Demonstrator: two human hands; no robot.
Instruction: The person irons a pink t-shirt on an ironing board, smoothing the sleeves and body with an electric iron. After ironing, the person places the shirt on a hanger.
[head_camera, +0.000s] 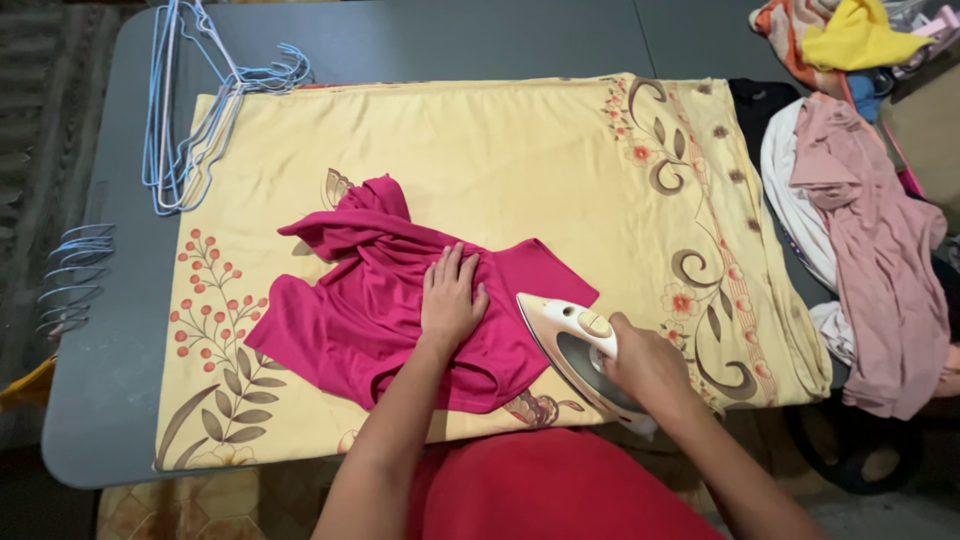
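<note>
Work surface: a grey table (120, 330) covered over most of its top by a yellow cloth (480, 160) printed with flowers, leaves and brown scrolls.

Item in hand: a magenta garment (350, 320) lies crumpled on the cloth, left of centre and toward the near edge, its upper part bunched into folds and its lower part spread flatter.

Left hand (450, 300): open, palm down, fingers spread, pressing flat on the middle of the magenta garment.

Right hand (645, 365): closed around the handle of a white iron (575, 340). The iron stands at the right-hand edge of the garment, nose pointing toward the left hand, its tip just over the fabric. Whether the soleplate lies fully flat cannot be told.

Surroundings: a bundle of pale blue wire hangers (195, 110) rests on the far left corner of the table, overlapping the cloth. A second, smaller stack of hangers (75, 275) hangs off the left table edge. On the right lies a heap of clothes (860, 240), with a dusty pink piece on top of a white one, touching the cloth's right border. Further garments, one yellow (855, 40), sit at the far right corner. The person wears red (550, 490)
</note>
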